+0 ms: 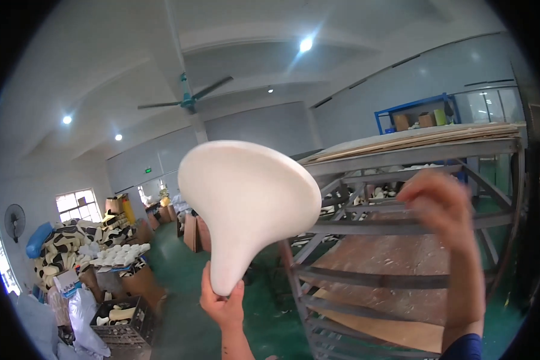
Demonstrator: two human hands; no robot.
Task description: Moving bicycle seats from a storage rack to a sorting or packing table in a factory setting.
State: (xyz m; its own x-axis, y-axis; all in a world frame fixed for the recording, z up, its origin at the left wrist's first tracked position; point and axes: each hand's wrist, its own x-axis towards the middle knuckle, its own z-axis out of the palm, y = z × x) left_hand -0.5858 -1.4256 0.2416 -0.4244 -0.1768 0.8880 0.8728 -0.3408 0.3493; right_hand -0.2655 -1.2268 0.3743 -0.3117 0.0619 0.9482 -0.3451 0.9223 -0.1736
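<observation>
The left hand (223,305) is nearest to the lower edge, and it holds a white saddle-shaped piece (249,198) by its narrow end. The thumb lies on the right side of this end and the fingers on the left, so the grip is closed around it. The piece is raised in the air, in the middle of the view. Its narrow nose points downward, into the hand, and its wide end points upward. The long axis is nearly upright, with the top leaning a little to the right. The broad smooth face is turned toward the wearer.

The right hand (439,201) is lifted at the right, apart from the piece. Its fingers are bent toward the left, but they are blurred, so I cannot tell how far open they are, or whether they hold something.

Behind this hand stands a grey metal rack (366,227), with a brown board (384,258) inside it and thin boards (414,144) lying on its top. At the lower left, a black crate (137,329) contains pale pieces, beside a plastic bag (85,318). Farther away there is a pile of black-and-white pieces (72,237). A ceiling fan (187,99) hangs above.
</observation>
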